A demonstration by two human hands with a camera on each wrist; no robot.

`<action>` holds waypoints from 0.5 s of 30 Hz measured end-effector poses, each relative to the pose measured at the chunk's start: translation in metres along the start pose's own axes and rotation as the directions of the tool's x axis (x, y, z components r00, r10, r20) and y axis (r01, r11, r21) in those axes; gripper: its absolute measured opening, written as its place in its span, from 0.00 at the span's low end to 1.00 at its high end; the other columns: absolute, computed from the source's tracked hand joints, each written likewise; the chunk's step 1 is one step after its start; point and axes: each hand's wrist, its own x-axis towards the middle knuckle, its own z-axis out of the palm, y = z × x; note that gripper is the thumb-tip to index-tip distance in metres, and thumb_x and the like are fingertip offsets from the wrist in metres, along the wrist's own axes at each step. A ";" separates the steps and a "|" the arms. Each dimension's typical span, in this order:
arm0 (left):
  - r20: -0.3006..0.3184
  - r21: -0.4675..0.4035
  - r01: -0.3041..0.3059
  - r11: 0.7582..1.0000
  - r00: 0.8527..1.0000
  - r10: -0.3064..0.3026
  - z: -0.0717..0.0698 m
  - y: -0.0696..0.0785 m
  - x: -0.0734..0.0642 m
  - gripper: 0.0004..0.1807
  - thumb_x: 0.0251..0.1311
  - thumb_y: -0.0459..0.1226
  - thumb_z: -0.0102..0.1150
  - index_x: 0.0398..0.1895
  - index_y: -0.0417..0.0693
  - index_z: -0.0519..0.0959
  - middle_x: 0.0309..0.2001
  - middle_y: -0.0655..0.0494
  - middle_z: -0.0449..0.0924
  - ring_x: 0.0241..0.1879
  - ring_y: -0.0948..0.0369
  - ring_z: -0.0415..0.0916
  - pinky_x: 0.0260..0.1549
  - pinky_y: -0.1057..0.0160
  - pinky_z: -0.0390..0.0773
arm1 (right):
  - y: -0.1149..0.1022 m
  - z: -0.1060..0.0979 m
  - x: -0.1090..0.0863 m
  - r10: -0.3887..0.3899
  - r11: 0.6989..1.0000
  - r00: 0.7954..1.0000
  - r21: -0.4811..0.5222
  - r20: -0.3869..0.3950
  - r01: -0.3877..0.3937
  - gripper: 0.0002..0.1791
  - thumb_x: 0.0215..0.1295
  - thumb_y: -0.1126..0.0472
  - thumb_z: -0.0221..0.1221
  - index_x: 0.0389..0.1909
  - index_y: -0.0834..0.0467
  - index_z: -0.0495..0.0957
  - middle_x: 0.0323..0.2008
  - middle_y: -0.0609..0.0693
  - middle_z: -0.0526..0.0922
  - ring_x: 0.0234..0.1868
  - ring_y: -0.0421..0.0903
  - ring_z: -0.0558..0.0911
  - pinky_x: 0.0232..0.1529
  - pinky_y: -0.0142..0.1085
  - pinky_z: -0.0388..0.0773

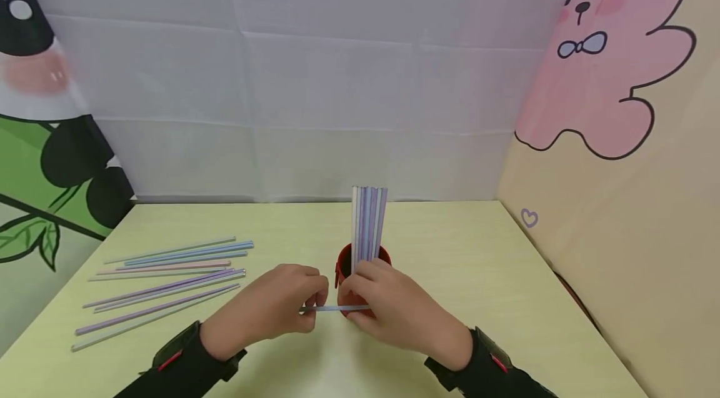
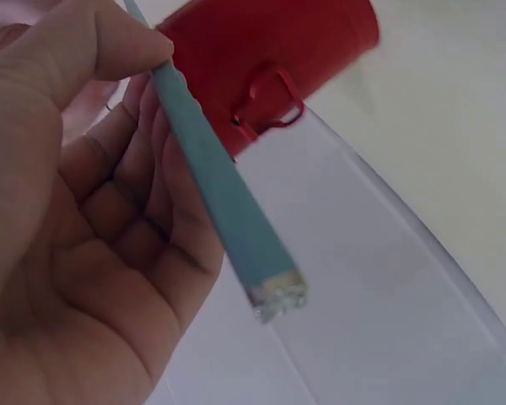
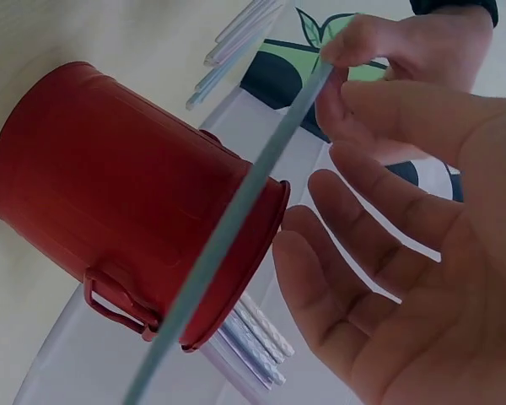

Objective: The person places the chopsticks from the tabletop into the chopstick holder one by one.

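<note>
A thin light blue stick [image 1: 337, 308] lies level in front of a red bucket [image 3: 126, 186]. My left hand [image 1: 275, 304] pinches it between thumb and forefinger; its crinkled, silvery end [image 2: 280, 297] juts past the left palm in the left wrist view. Beside the stick's right part is my right hand [image 1: 388, 304], its fingers [image 3: 354, 219] loosely bent and apart from the stick in the right wrist view. A bundle of pastel sticks [image 1: 368, 220] stands upright in the bucket, partly hidden by the right hand in the head view.
Several loose pastel sticks [image 1: 169, 288] lie spread on the left of the pale table [image 1: 450, 248]. A white sheet [image 1: 337, 85] hangs behind the table. Cartoon-painted walls flank it, with a pink animal [image 1: 607, 85] on the right.
</note>
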 end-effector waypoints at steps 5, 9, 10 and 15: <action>-0.036 -0.042 0.014 0.999 0.999 -0.016 0.005 0.010 0.012 0.11 0.43 0.30 0.61 0.26 0.54 0.73 0.23 0.67 0.69 0.22 0.70 0.64 0.21 0.72 0.68 | -0.003 0.008 0.002 -0.001 0.997 0.998 -0.073 -0.058 -0.003 0.09 0.53 0.60 0.69 0.30 0.50 0.78 0.31 0.40 0.72 0.34 0.39 0.68 0.36 0.26 0.70; -0.070 -0.068 0.024 0.997 0.997 -0.029 0.006 0.014 0.017 0.10 0.43 0.30 0.61 0.26 0.54 0.74 0.24 0.68 0.69 0.22 0.70 0.65 0.20 0.72 0.69 | -0.004 0.009 0.002 0.027 0.992 0.999 -0.121 -0.040 -0.032 0.08 0.52 0.61 0.69 0.31 0.51 0.79 0.30 0.40 0.72 0.33 0.39 0.69 0.35 0.26 0.70; -0.079 -0.073 0.025 0.997 0.996 -0.031 0.006 0.014 0.018 0.10 0.43 0.30 0.61 0.26 0.54 0.74 0.24 0.68 0.70 0.22 0.70 0.65 0.21 0.72 0.69 | -0.004 0.009 0.002 0.037 0.990 0.999 -0.133 -0.032 -0.041 0.08 0.53 0.62 0.69 0.31 0.51 0.79 0.30 0.40 0.72 0.33 0.39 0.69 0.35 0.25 0.70; -0.112 -0.094 0.027 0.995 0.993 -0.038 0.006 0.015 0.021 0.10 0.44 0.31 0.63 0.26 0.55 0.75 0.25 0.69 0.71 0.23 0.70 0.67 0.22 0.73 0.71 | -0.001 0.004 0.002 0.061 0.983 0.998 -0.177 0.015 -0.058 0.07 0.55 0.61 0.69 0.32 0.51 0.81 0.31 0.40 0.75 0.34 0.37 0.70 0.37 0.26 0.72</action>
